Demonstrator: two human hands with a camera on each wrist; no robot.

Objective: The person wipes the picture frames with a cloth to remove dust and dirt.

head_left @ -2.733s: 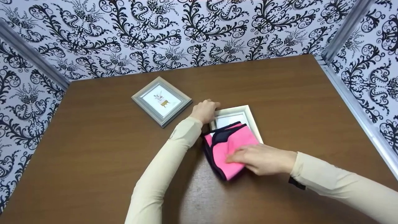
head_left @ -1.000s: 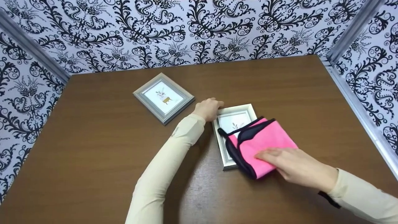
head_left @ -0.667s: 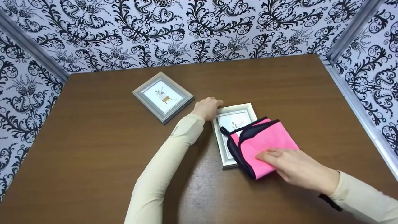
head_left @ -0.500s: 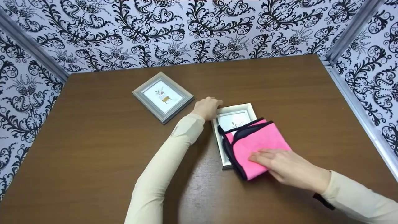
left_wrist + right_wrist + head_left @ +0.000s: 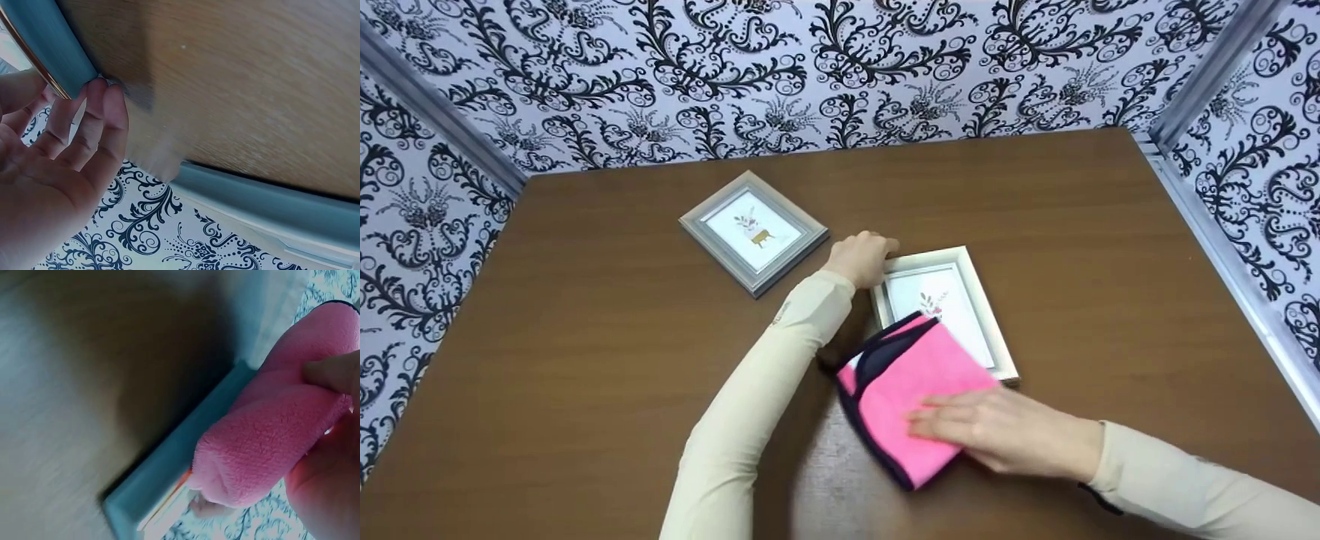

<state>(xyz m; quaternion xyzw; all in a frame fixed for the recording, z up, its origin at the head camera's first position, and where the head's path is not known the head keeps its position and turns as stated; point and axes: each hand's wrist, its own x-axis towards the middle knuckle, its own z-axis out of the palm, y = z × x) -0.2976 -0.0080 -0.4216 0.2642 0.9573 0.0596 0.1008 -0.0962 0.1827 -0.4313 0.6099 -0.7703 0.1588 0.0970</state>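
A cream picture frame [image 5: 988, 322] lies face up right of the table's middle, with a small plant print behind its glass. At its far left corner my left hand [image 5: 859, 259] pinches the edge; in the left wrist view the thumb and fingertips are on either side of the frame's corner [image 5: 50, 39]. My right hand [image 5: 997, 431] holds a folded pink cloth [image 5: 922, 375] with dark trim, which covers the near left part of the frame. In the right wrist view the thumb presses into the bunched cloth [image 5: 253, 444], over the frame's side [image 5: 174, 450].
A second, greyish picture frame [image 5: 799, 247] lies turned at an angle, left of and behind the first. The brown wooden table [image 5: 585, 360] is bounded by black-and-white patterned walls [image 5: 720, 82] at the back and sides.
My right hand has swept the cloth left and toward me, uncovering the frame's right side and more of the print. My left hand stays at the frame's corner.
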